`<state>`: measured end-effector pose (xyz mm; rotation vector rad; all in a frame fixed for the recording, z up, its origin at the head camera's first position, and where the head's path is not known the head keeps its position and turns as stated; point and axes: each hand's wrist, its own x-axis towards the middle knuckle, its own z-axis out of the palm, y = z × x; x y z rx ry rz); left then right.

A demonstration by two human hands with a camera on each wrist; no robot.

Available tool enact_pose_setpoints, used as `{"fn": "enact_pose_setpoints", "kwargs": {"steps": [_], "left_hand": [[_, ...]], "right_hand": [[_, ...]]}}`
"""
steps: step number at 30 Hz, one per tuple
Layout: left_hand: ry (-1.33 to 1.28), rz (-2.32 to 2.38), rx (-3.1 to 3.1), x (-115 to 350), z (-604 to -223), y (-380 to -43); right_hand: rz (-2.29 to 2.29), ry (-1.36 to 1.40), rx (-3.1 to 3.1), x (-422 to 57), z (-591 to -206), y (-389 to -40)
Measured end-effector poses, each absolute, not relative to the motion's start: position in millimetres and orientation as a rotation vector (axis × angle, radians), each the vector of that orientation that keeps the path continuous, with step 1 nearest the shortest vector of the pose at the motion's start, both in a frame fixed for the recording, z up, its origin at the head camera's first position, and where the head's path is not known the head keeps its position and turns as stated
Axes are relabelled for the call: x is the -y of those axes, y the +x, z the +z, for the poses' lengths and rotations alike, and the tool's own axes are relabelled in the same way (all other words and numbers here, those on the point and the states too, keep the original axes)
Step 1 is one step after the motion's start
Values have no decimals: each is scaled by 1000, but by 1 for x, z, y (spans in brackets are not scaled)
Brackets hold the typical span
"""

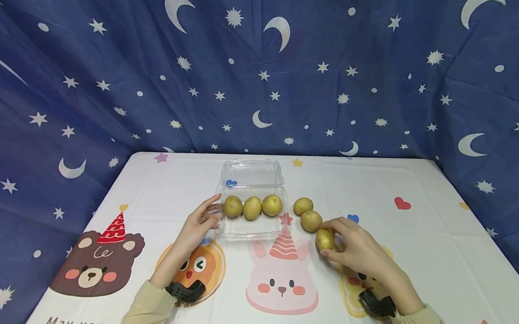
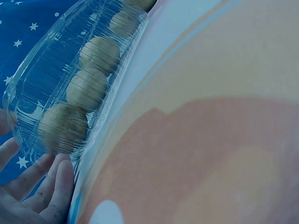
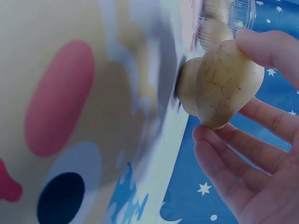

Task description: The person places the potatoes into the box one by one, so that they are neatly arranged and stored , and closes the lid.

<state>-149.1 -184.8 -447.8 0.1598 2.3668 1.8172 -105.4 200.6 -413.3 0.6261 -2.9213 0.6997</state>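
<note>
Three potatoes (image 1: 252,207) sit in the clear tray (image 1: 250,229); my left grip (image 1: 200,224) touches its side, fingers relaxed. My right grip (image 1: 358,248) pinches a fourth potato (image 1: 325,239) on the worktop (image 1: 425,251).

Fingers of the left hand (image 2: 32,196) rest against the end of a clear plastic container (image 2: 32,88) holding a row of potatoes (image 2: 86,88), on the bench (image 2: 210,116).

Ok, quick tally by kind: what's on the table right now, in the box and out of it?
Potatoes in the clear box: 3
Potatoes outside it: 3
Clear boxes: 1
Total: 7
</note>
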Motion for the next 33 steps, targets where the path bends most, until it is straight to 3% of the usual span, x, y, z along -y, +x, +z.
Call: {"fn": "enact_pose_setpoints", "kwargs": {"steps": [33], "left_hand": [[156, 1809, -2375, 185, -449, -150]], "right_hand": [[733, 695, 2802, -193, -388, -103]]}}
